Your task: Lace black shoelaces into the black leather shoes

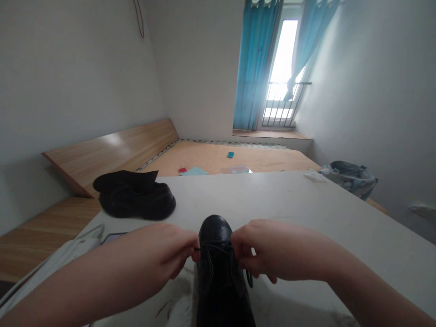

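Your left hand (184, 250) is closed, thumb and fingers pinching the black lace (196, 249); your right hand (254, 247) has its fingers bent shut on the lace's other side, the exact pinch hidden, one loop hanging below. Between them, one black shoe (221, 272) stands on the white table (265, 195), toe pointing away from you; its inside is too dark to make out. Farther left lies black footwear (136, 200), and you cannot tell whether it is one piece or two. One white packet (315, 176) sits near the far right edge; beyond it is one open-topped bag (350, 177), contents hidden. The bed (272, 159) bears one small teal item (230, 155) and one red item (183, 170). Two teal curtains (255, 68) flank one window (286, 54).
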`<control>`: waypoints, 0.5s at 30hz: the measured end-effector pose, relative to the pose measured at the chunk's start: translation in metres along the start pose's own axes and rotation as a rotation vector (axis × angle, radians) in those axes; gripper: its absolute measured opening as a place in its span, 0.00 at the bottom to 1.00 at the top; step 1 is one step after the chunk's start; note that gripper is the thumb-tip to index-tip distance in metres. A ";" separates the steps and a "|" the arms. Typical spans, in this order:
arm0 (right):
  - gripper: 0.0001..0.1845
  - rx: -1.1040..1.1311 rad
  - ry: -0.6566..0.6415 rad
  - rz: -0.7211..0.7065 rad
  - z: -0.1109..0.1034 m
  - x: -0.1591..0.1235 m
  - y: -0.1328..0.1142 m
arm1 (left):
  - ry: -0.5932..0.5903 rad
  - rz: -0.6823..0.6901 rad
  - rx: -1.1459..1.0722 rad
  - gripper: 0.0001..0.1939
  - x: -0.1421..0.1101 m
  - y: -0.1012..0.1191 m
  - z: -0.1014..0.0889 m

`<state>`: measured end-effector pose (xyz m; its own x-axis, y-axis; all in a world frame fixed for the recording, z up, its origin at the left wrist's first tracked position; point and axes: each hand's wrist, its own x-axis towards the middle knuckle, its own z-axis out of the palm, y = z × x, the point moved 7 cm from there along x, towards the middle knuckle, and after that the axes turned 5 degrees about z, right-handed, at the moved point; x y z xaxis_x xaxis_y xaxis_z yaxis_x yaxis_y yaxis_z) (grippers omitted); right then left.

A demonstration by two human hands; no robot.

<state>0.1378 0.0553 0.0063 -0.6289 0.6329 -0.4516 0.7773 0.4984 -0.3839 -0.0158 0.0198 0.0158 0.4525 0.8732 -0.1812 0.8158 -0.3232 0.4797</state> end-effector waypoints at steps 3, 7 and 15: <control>0.05 0.045 -0.021 0.005 0.003 0.000 -0.001 | 0.008 -0.035 0.040 0.12 -0.003 0.000 0.003; 0.07 0.026 0.008 0.010 0.005 -0.002 -0.005 | -0.001 -0.045 0.043 0.15 -0.001 0.004 0.007; 0.05 -0.118 0.196 -0.062 -0.003 -0.004 -0.012 | -0.025 -0.056 0.087 0.11 0.006 0.016 0.014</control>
<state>0.1312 0.0485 0.0148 -0.6689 0.6963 -0.2603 0.7412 0.5983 -0.3043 0.0054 0.0149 0.0108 0.4132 0.8817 -0.2276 0.8679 -0.3057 0.3916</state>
